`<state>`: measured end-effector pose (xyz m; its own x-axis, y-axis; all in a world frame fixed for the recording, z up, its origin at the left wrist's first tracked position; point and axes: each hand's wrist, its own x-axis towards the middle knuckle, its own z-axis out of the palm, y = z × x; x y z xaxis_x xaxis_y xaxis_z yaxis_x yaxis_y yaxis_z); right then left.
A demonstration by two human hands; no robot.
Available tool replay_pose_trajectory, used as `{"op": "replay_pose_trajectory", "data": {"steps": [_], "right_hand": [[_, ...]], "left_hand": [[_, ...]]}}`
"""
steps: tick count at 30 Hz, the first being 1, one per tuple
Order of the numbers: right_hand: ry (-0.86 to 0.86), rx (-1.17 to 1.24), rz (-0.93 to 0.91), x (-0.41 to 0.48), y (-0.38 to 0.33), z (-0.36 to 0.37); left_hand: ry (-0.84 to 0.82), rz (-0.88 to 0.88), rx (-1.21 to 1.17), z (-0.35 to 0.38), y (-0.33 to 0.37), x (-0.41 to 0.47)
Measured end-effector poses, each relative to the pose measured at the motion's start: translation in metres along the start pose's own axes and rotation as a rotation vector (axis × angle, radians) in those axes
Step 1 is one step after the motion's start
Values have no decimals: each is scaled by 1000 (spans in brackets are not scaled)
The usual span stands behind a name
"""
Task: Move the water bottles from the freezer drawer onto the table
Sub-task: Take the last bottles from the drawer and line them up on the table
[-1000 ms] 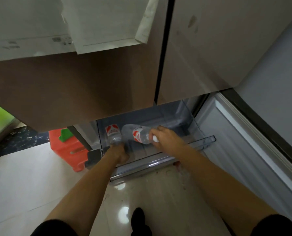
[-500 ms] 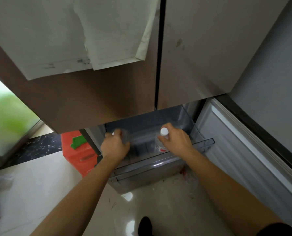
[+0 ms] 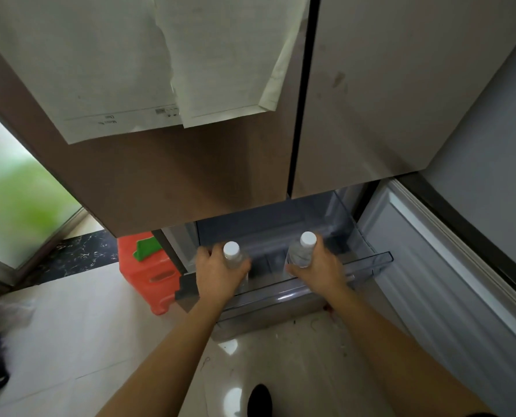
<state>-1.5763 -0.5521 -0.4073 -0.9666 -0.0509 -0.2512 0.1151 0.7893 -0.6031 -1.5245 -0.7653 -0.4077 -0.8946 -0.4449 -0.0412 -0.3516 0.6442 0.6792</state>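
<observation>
**A:** What could go wrong from here?

**B:** Mostly the lift. The left bottle [image 3: 232,256] and the right bottle [image 3: 301,252] both stand upright, caps up, over the front part of the open freezer drawer [image 3: 374,261]. The upper doors [image 3: 220,182] overhang the drawer, so a straight pull upward could knock a cap against their lower edge. Chilled plastic is probably slick, and a loose grip could let a bottle slide and drop onto the drawer's clear rim or the floor [image 3: 70,326].

**A:** Anything in the way of the carry?

**B:** An orange stool [image 3: 148,275] sits just left of the drawer, and the freezer door [image 3: 431,266] hangs open on the right. Turning away with both hands full, the person could clip either one. The surface isn't in view, so I can't tell which way they must go.

**A:** And the hands themselves?

**B:** The left hand [image 3: 217,273] is wrapped round its bottle just below the white cap and hides most of the body. The right hand [image 3: 318,270] clasps its bottle lower down, leaving neck and cap clear above the knuckles. Both forearms reach forward and down, roughly parallel, with the hands well apart and the middle of the drawer between them.
</observation>
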Motion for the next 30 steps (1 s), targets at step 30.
{"op": "replay_pose_trajectory", "data": {"steps": [30], "right_hand": [[-198,708,-745,-186,-104,-7]], "left_hand": [[759,31,-369,-177,9,-259]]}}
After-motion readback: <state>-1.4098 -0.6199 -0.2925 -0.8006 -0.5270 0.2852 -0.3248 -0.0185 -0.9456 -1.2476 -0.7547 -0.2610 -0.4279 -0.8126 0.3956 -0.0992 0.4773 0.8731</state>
